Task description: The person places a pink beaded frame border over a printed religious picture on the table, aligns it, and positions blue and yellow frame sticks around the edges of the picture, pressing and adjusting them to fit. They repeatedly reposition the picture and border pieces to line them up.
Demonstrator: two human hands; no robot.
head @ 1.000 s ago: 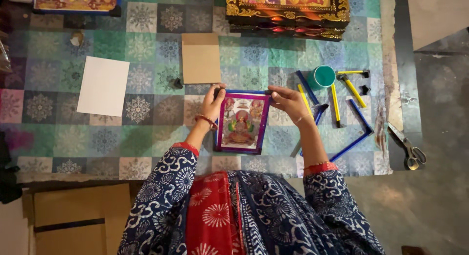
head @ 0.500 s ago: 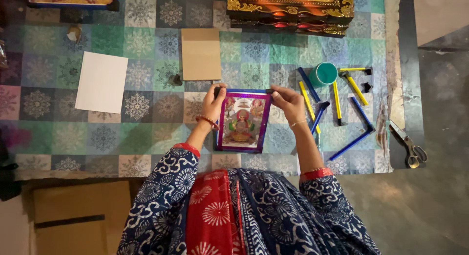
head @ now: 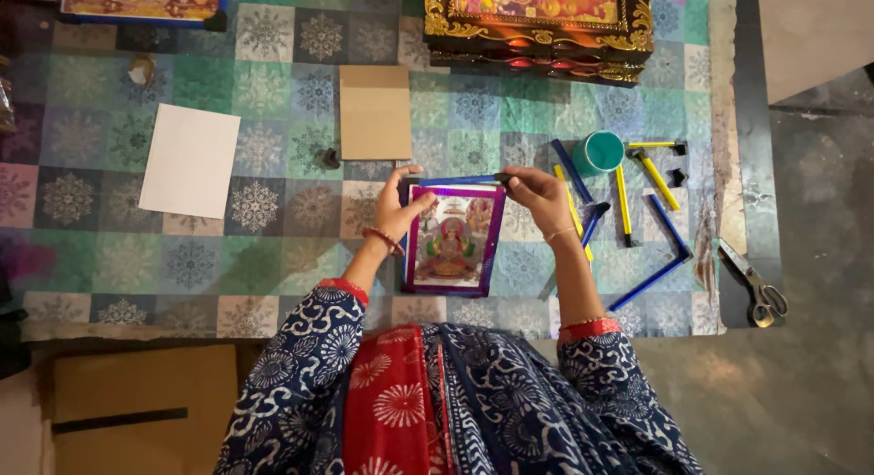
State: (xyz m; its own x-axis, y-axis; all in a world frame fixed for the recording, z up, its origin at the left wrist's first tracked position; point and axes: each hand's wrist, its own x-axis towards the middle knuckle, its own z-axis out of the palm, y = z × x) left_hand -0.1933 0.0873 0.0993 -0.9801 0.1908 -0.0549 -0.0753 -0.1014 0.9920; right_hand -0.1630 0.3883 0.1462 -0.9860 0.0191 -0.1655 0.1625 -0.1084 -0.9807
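Nearest the camera are the person's blue patterned sleeves and a red scarf (head: 396,402). Both arms reach forward over the desk (head: 273,257), which has a cloth of coloured squares.

Between the hands lies a small picture (head: 452,241) with a purple edge. It rests flat on the desk, right in front of the person. Along its top edge sits a blue strip (head: 452,179).

The left hand (head: 398,205) curls around the top left corner, with its fingers pinching the left end of the strip. The right hand (head: 537,195) is closed on the right end of the strip, at the top right corner. Both hands look like they are pressing the strip onto the picture's top edge. I think this is the step of putting a frame edge on. The next move would need the strip pushed down straight, so it lines up with both corners.

To the right lie more blue and yellow strips (head: 637,202) and a teal cup (head: 603,152). Scissors (head: 754,284) lie near the right edge.

To the left is a white sheet (head: 189,161). Just past the picture is a brown card (head: 375,111). Farthest away are a stack of gold frames (head: 542,25) and one more picture (head: 141,0).
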